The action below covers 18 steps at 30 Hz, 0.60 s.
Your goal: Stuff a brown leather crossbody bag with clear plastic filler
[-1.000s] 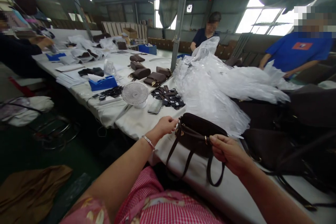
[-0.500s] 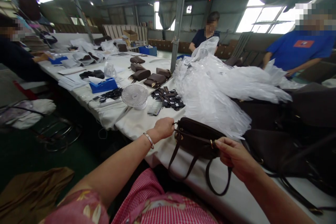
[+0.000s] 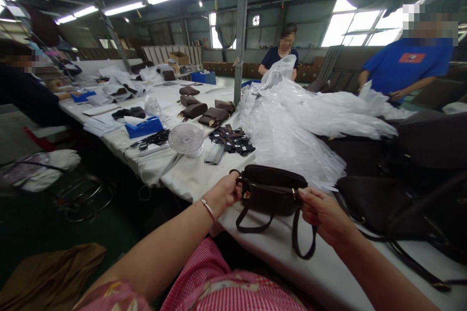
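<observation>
Head view: I note the dark brown handbag (image 3: 272, 194), lifted slightly and levelled since a second ago, now clamped between my left hand (image 3: 226, 192) and right hand (image 3: 319, 211), straps hanging below.

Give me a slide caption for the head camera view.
Both hands, left and right, hold a small dark brown leather handbag at a white-covered worktable.

- I see a long table (image 3: 189, 175), white cover.
- On it: small fan (image 3: 186, 139), blue tray (image 3: 144, 127), brown purses (image 3: 204, 111), dark tags (image 3: 233, 138), plastic bag heap (image 3: 295, 121), dark handbag (image 3: 272, 194).
</observation>
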Each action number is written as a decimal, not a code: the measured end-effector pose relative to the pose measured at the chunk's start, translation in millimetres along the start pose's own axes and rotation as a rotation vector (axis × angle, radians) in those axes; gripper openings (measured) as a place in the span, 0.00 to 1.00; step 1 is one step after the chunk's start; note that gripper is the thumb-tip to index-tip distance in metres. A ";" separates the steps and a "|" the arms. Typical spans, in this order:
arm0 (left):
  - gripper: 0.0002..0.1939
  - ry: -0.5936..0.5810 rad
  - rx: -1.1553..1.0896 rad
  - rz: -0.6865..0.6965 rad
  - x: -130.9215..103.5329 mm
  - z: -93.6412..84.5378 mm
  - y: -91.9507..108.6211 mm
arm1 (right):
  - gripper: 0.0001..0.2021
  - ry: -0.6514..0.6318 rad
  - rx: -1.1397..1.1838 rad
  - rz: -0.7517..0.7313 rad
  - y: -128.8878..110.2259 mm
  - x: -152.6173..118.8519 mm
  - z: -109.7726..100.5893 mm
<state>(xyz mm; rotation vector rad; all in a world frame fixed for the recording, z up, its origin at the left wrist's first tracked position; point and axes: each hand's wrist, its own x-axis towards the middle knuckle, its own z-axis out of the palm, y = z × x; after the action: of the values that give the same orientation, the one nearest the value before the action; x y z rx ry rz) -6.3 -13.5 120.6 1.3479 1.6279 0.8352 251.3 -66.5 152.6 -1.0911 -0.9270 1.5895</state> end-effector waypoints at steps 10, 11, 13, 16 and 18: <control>0.11 0.201 -0.026 0.050 -1.1 -65.5 -9.3 | 0.22 -0.032 -0.100 0.012 -10.8 -1.5 -39.8; 0.10 0.211 -0.051 0.039 2.5 -73.0 -8.4 | 0.22 -0.042 -0.117 0.009 -9.8 -1.3 -42.6; 0.09 0.217 -0.131 0.000 8.4 -76.6 -5.9 | 0.22 -0.065 -0.106 0.009 -6.5 -1.2 -43.0; 0.13 0.171 -0.316 -0.102 9.2 -54.5 -4.2 | 0.23 -0.064 -0.039 0.022 -1.9 -1.2 -34.7; 0.16 0.097 -0.477 -0.172 2.5 -29.9 -6.3 | 0.23 -0.065 -0.002 0.030 -0.9 -0.9 -28.5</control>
<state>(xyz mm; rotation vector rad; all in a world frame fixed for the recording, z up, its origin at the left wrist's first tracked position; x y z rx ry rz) -36.2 -11.7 127.2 0.8348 1.4689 1.1107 278.7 -65.3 144.8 -1.0647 -0.9597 1.6567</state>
